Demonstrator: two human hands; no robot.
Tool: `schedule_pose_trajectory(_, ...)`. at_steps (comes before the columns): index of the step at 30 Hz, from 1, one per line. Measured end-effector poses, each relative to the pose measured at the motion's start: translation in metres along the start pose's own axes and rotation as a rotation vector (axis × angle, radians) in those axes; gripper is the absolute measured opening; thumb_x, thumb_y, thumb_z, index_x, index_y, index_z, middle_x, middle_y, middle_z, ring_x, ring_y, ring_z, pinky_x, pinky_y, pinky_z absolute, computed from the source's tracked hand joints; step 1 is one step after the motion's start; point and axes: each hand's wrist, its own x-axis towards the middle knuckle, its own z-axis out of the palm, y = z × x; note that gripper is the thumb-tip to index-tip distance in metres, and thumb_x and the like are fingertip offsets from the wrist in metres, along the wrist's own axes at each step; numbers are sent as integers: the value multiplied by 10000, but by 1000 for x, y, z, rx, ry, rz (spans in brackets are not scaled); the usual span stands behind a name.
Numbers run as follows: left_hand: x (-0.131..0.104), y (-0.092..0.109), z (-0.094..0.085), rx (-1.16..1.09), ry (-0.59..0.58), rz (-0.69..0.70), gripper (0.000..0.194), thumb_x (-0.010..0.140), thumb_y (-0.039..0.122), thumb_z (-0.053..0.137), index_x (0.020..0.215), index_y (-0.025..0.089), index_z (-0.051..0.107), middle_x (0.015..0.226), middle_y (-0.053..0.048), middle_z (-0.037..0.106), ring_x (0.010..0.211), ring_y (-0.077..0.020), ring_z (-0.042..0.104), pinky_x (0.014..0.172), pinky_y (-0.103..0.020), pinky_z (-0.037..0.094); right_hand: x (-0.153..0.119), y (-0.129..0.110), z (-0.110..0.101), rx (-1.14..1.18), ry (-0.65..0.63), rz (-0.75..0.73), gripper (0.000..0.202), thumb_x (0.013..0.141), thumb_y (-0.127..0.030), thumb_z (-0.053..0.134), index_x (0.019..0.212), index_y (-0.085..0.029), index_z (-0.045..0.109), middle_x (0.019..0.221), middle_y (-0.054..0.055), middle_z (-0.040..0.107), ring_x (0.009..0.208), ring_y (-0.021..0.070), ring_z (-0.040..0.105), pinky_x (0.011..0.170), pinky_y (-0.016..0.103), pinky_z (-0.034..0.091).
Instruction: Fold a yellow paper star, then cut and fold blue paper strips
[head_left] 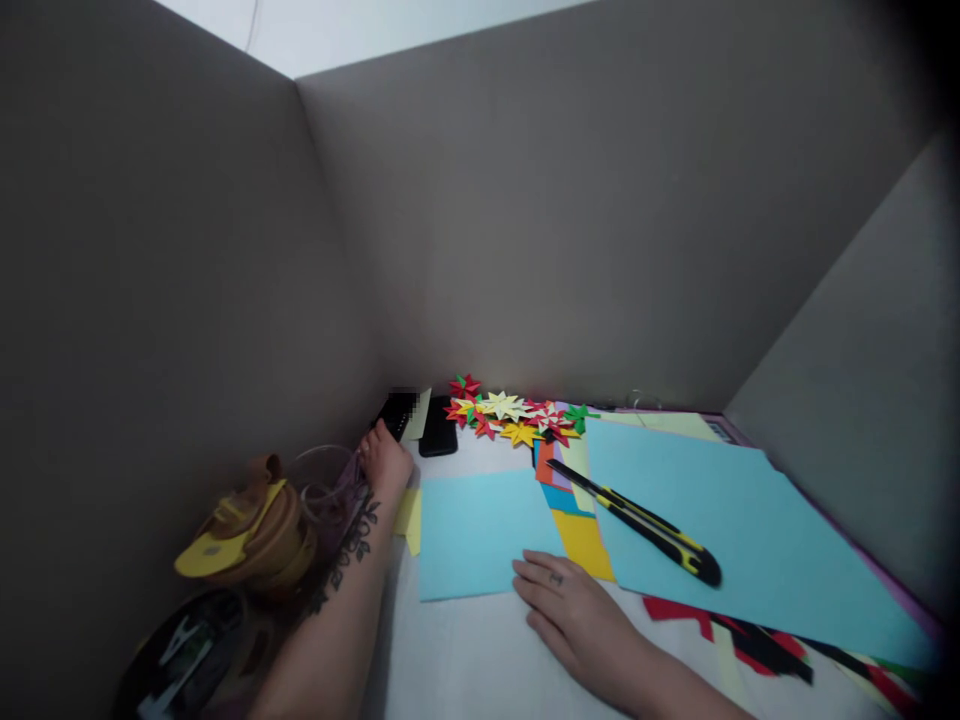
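Observation:
My right hand [574,615] lies flat, fingers stretched out, over the lower right corner of a light blue sheet of paper [484,535]. At the far left of the table my left hand [386,458] reaches to a black object with small white marks [391,412]. Its fingers are curled at that object's near edge, and what they hold is hidden. A black phone [438,428] lies just right of this hand, beside a pale paper strip [417,415]. A black and yellow utility knife [645,525] rests with its blade out on a larger blue sheet [750,530].
Folded paper stars [510,410] in several colours are heaped by the back partition [525,220]. Coloured sheets [577,540] stick out under the large blue one. Paper scraps [757,645] lie front right. A tan and yellow bag [255,530] and a black round item [187,650] are at left.

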Motion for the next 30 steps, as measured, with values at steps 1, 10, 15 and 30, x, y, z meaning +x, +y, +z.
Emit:
schedule_pose_trajectory(1,-1,0,-1,11,-20,6,549,777,139,466,1312,49,383,1179,-200,546,1150,-322,462,923,-412,378,0,0,-1,2,-12,6,343,877,-187,456,1179,-152,613,1260,103,584,1203,261,492,982,439,445)
schedule_pose_trajectory(10,8,-12,4,-167,34,-155,537,718,78,487,1249,43,423,1146,-175,593,1086,-280,527,911,-348,399,1,1,-2,32,-53,34,352,889,-220,448,1202,-167,601,1282,94,568,1225,263,473,995,450,435)
schedule_pose_trajectory(15,5,-14,12,-116,63,-103,432,775,175,507,1193,67,511,1157,-185,563,1133,-286,476,984,-391,338,3,1,-4,29,-83,40,362,886,-212,440,1209,-156,596,1287,98,563,1231,263,466,999,447,432)
schedule_pose_trajectory(30,24,11,15,29,-34,-55,624,840,533,419,1379,218,399,1418,-180,347,1273,-363,311,971,-510,323,1,2,-3,30,-63,19,364,869,-194,459,1208,-162,589,1285,105,564,1223,266,473,986,449,439)
